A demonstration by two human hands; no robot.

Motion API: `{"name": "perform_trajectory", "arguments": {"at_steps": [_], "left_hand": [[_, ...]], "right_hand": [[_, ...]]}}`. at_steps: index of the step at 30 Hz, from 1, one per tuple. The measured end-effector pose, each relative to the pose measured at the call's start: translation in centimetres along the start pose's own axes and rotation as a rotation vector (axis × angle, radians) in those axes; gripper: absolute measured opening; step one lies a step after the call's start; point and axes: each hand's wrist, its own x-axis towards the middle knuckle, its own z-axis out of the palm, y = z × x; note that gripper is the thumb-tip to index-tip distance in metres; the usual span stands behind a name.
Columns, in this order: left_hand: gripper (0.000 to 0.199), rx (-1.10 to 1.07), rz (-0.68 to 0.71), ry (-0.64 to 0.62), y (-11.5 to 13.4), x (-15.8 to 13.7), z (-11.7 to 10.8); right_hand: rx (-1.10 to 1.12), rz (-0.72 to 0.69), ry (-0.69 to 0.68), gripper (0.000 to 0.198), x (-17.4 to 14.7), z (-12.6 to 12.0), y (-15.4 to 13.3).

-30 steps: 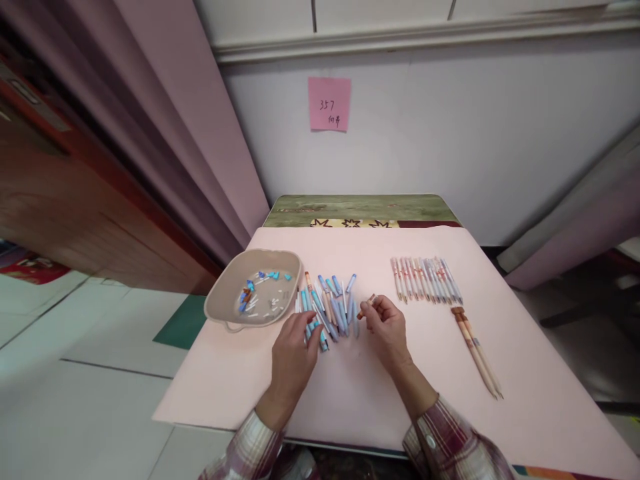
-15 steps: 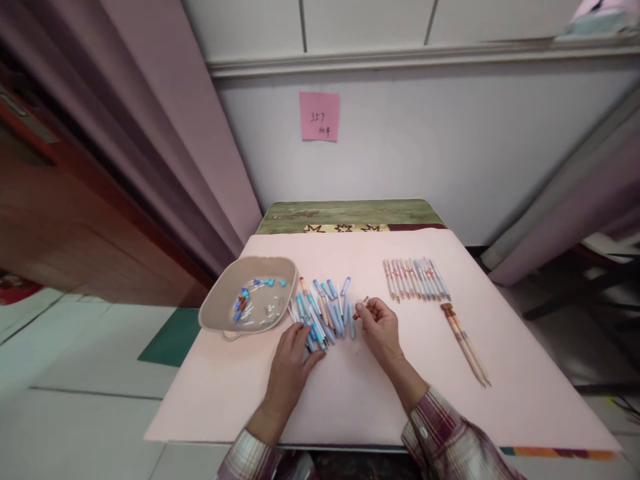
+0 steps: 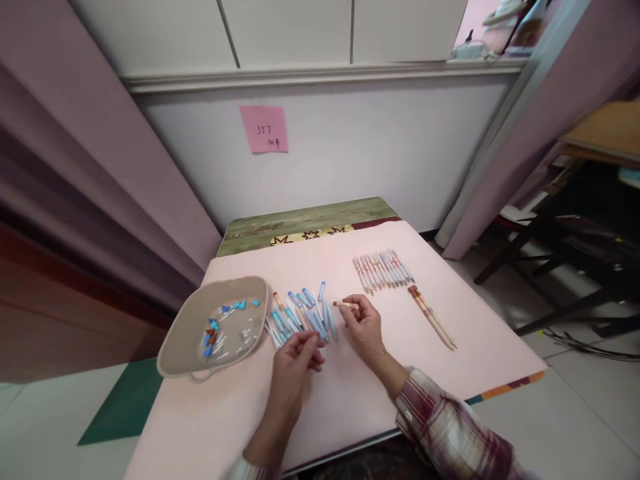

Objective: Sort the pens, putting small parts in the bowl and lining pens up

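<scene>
My right hand (image 3: 364,327) pinches a short cream pen barrel piece (image 3: 346,305) with a brown end, held just above the table. My left hand (image 3: 297,357) is curled at the near edge of the pile, thumb against fingers; whatever is between them I cannot make out. In front of both hands lies a loose pile of pen parts (image 3: 318,323), mostly light blue, with some white, cream and brown pieces. The left hand covers part of it.
To the left stands a beige basin (image 3: 175,347) with small blue and brown pieces and white and clear bits. A row of printed pens (image 3: 384,270) lies at the back right. Two cream pens with brown tops (image 3: 433,319) lie nearer, on the pink tabletop (image 3: 400,360).
The view has swung to the right. My left hand has drawn back from the pile and its fingers have closed. The right hand's cream piece now shows lengthwise.
</scene>
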Motion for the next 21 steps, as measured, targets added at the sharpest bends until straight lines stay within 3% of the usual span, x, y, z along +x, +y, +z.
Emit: {"name": "perform_trajectory", "arguments": {"at_steps": [2, 4, 7, 10, 14, 17, 21], "left_hand": [[0.037, -0.300, -0.179, -0.072, 0.6, 1.1, 2.3], [0.035, -0.513, -0.231, -0.144, 0.7, 2.3, 4.4], [0.023, -0.713, -0.294, -0.178, 0.2, 3.8, 6.7], [0.014, -0.850, -0.401, -0.197, -0.4, 4.9, 7.7], [0.010, -0.957, -0.388, -0.292, -0.5, 5.6, 7.5], [0.011, -0.967, -0.335, -0.357, -0.9, 5.2, 7.4], [0.014, -0.961, -0.256, -0.447, -2.2, 4.0, 8.3]], "right_hand": [[-0.069, -0.032, 0.012, 0.022, -0.5, -0.2, -0.8], [-0.194, -0.102, 0.020, 0.019, -0.9, -0.5, -1.8], [-0.405, -0.216, 0.049, 0.014, -1.2, -1.4, -3.1], [-0.503, -0.262, 0.032, 0.016, -1.2, -2.4, -4.1], [-0.467, -0.265, 0.073, 0.027, -0.5, -3.5, -5.8], [-0.472, -0.230, 0.074, 0.024, 0.7, -3.3, -7.6], [-0.612, -0.193, -0.189, 0.015, 2.1, -1.0, -10.4]]}}
